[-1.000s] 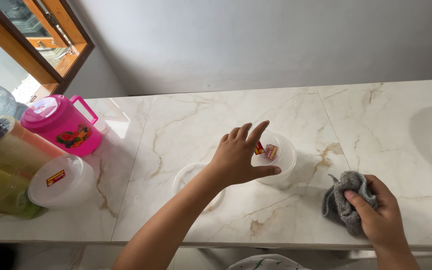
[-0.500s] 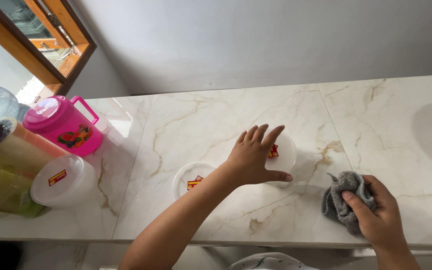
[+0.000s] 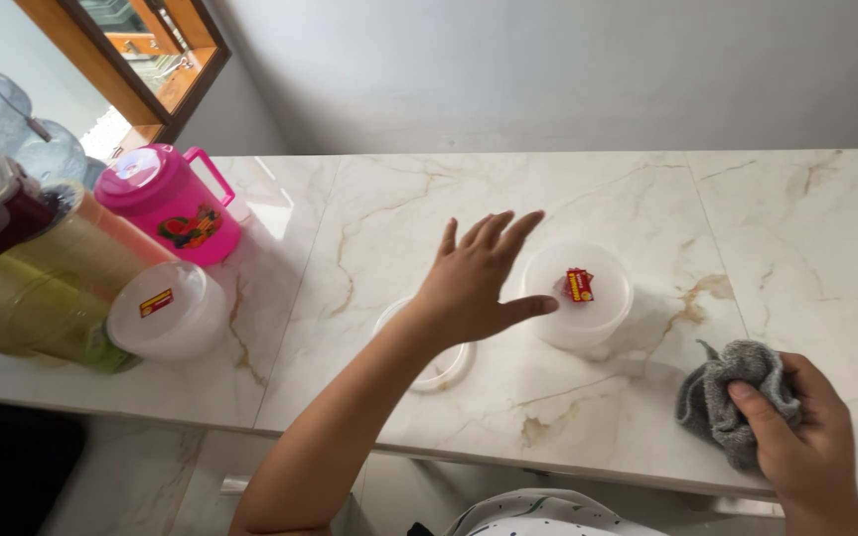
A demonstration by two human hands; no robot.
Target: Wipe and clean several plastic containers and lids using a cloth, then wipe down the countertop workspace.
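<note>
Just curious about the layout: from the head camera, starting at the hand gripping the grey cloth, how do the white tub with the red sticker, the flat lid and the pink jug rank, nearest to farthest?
From the right hand with the grey cloth:
1. White tub, mid-counter.
2. Flat lid, under the forearm.
3. Pink jug, far left.

The counter (image 3: 588, 199) offers open marble along the wall and at far right. The tub (image 3: 580, 295) and lid (image 3: 432, 359) occupy the centre, just beside the left hand (image 3: 477, 283). The pitcher (image 3: 169, 202), a second tub (image 3: 164, 310) and stacked containers (image 3: 32, 293) block the left end. The right hand (image 3: 804, 447) and cloth (image 3: 729, 399) cover the front right edge.
</note>
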